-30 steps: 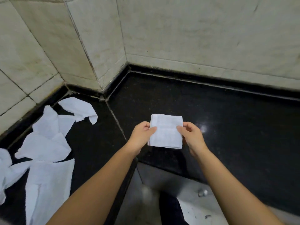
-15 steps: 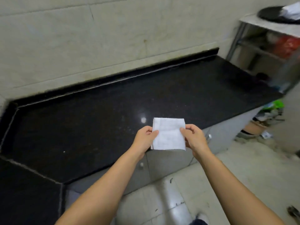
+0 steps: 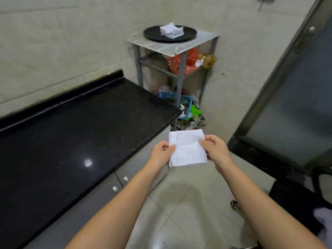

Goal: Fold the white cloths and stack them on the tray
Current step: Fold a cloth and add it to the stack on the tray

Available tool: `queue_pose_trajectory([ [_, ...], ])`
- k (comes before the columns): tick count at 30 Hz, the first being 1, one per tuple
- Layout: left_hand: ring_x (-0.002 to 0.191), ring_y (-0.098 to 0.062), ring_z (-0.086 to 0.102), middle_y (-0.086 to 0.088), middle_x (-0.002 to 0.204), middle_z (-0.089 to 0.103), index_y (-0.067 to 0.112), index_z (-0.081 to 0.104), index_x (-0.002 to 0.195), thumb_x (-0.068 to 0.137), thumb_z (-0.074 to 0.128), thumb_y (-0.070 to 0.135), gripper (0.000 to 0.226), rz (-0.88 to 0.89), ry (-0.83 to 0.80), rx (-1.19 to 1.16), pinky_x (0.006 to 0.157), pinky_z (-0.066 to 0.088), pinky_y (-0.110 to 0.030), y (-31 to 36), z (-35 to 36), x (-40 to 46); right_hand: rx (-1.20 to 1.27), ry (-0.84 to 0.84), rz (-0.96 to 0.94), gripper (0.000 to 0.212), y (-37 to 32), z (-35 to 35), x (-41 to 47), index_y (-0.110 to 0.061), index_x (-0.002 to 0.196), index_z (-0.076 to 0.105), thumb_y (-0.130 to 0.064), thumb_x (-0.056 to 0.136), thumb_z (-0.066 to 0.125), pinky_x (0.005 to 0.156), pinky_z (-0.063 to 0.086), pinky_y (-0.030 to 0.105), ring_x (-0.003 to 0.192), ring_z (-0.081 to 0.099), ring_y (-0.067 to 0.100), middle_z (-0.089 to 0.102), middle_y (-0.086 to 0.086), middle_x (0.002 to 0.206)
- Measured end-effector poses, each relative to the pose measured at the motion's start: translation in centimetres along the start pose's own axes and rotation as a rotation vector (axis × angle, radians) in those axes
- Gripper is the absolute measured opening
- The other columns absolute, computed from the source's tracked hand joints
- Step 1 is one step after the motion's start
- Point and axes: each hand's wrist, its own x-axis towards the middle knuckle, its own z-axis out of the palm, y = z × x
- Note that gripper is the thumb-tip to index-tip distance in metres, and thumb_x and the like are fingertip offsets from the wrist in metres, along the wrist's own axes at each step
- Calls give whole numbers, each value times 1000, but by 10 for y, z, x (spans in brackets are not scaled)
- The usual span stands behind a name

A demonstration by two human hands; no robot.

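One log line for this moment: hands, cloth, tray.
left hand: pinches folded cloth | right hand: pinches same cloth | tray: on rack, holds stack | step: cloth not yet stacked

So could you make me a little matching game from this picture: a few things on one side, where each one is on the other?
Things:
1. folded white cloth
2. stack of folded cloths
3. black round tray
4. orange bag

Places:
A. on the tray
B. on the metal rack's middle shelf
C. pinched between left hand and right hand
D. on top of the rack

Pairs: 1-C, 2-A, 3-D, 4-B
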Motion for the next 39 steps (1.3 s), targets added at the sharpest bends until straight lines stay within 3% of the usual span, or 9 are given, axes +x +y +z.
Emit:
queue_pose_trajectory([
  [7, 70, -21, 50, -9, 75, 55, 14, 53, 73, 90, 60, 16, 18, 75, 18, 26, 59, 39, -31, 62, 47, 110, 12, 17, -66, 18, -41, -33, 120, -14, 74, 57, -8, 90, 59, 55, 41, 23, 59, 52, 15, 59, 3, 68],
  [11, 79, -25, 61, -14, 87, 63, 10, 57, 84, 91, 59, 20, 12, 114, 28, 15, 67, 48, -37, 112, 56, 193, 1, 19, -131, 15, -82, -29, 215, -16, 76, 60, -11, 90, 59, 60, 46, 27, 66, 58, 16, 64, 4, 75],
  [15, 69, -22, 49, -13, 75, 54, 9, 53, 78, 90, 59, 18, 16, 230, 87, 47, 61, 37, -33, 180, 64, 281, 16, 24, -194, 18, -140, -23, 311, -14, 74, 58, -8, 91, 58, 56, 45, 26, 62, 57, 15, 63, 7, 75],
  [20, 74, -20, 59, -9, 80, 63, 5, 59, 86, 90, 59, 18, 13, 309, 139, 51, 65, 47, -32, 272, 64, 367, 19, -21, -273, 15, -216, -22, 416, -16, 78, 61, -9, 90, 58, 64, 48, 28, 70, 61, 15, 67, 3, 81],
  [22, 69, -17, 56, -8, 77, 59, 2, 59, 88, 90, 59, 17, 15, 344, 160, 44, 60, 43, -27, 299, 61, 392, -11, -66, -311, 14, -244, -17, 456, -18, 79, 61, -11, 91, 59, 68, 49, 29, 75, 62, 16, 68, 5, 87],
  [24, 68, -16, 55, -9, 76, 58, 6, 57, 83, 90, 60, 18, 14, 367, 196, 16, 60, 43, -27, 325, 54, 422, -56, -117, -373, 9, -275, -8, 498, -16, 83, 63, -13, 91, 59, 64, 49, 23, 74, 62, 13, 68, 3, 88],
  [29, 70, -21, 60, -11, 78, 59, 10, 52, 77, 92, 59, 19, 18, 337, 332, -81, 53, 51, -26, 380, 33, 512, -93, -304, -520, 14, -345, 32, 610, -16, 80, 62, -9, 91, 58, 63, 48, 23, 65, 63, 7, 67, 0, 79],
  [34, 75, -22, 58, -15, 85, 56, 9, 51, 84, 94, 57, 19, 15, 239, 519, -176, 46, 51, -22, 416, 17, 602, -266, -441, -590, 8, -396, 89, 725, -10, 92, 66, -14, 89, 59, 70, 43, 28, 82, 58, 17, 66, 7, 90],
  [39, 58, -17, 49, -7, 66, 45, 14, 41, 64, 92, 58, 17, 33, 120, 668, -122, 42, 49, -22, 413, 13, 655, -493, -541, -627, 16, -404, 126, 790, -5, 93, 69, -17, 88, 59, 75, 42, 29, 89, 61, 23, 68, 10, 93],
])
